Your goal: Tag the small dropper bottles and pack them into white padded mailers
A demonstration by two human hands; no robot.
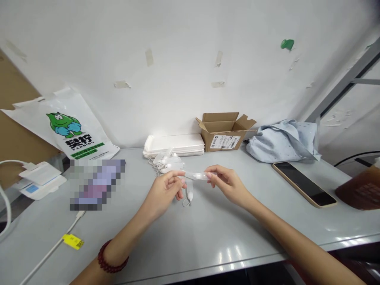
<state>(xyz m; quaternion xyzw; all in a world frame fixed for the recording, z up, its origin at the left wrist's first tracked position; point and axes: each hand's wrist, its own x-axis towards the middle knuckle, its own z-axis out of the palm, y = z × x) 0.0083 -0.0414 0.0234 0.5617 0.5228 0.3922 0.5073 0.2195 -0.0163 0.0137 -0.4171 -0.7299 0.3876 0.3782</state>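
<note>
My right hand (227, 182) pinches a small clear plastic tube with a white cap (200, 176), held level above the table. Thumb and index finger of my left hand (168, 190) are closed at the tube's other end, on what looks like its thin wire-like loop. Just below my left fingertips is a second capped tube (190, 194) with a loop; I cannot tell whether it lies on the table or hangs from my fingers. Behind my left hand is a pile of similar capped tubes (170, 162) with tangled loops, partly hidden by the fingers.
Behind the pile lie stacked white envelopes (178, 142), next to an open cardboard box (224, 136). A folded light-blue cloth (282, 140) and a phone (304, 184) lie at right. At left are a blurred-out device (99, 184), a white cable (44, 257) and a printed bag (69, 130).
</note>
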